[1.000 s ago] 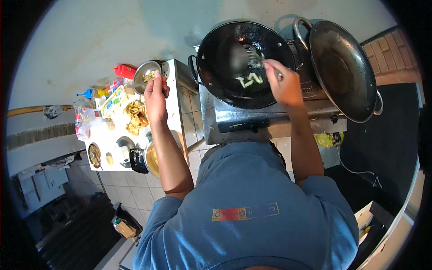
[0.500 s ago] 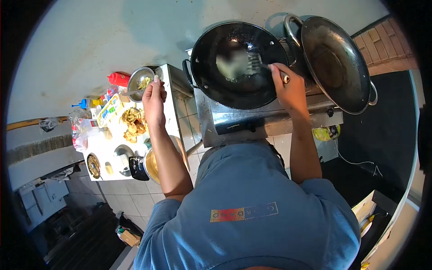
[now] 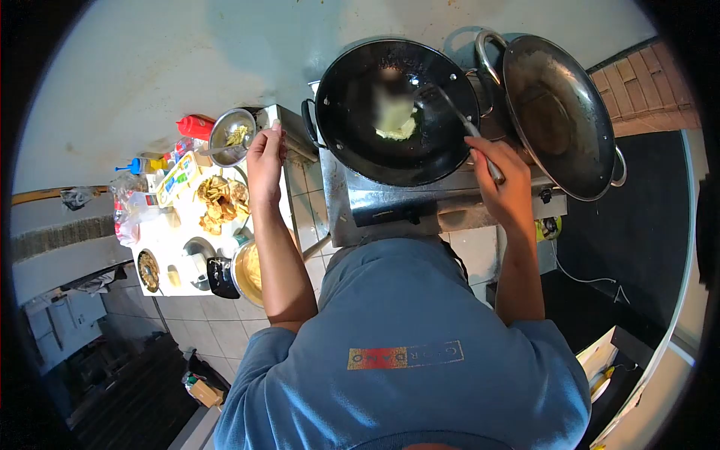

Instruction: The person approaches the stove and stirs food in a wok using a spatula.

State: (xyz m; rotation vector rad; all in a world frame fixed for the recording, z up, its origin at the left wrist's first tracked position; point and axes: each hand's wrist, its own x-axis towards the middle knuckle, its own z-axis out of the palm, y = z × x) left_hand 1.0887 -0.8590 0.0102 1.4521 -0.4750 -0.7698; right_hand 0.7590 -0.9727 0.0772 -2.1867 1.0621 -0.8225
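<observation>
Right hand (image 3: 502, 174) grips my spatula (image 3: 457, 110), just pulled back to the wok's (image 3: 364, 159) rim; stirring seems mid-stroke. Left hand (image 3: 265, 161) curled, can't tell if holding.

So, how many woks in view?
2. The black wok is on the stove, with pale food in it; the other wok stands tilted, just right of it. Any hidden behind these wouldn't show.

There are two hands (image 3: 266, 161) (image 3: 508, 178), two woks (image 3: 352, 154) (image 3: 562, 120) and one spatula (image 3: 463, 118).
</observation>
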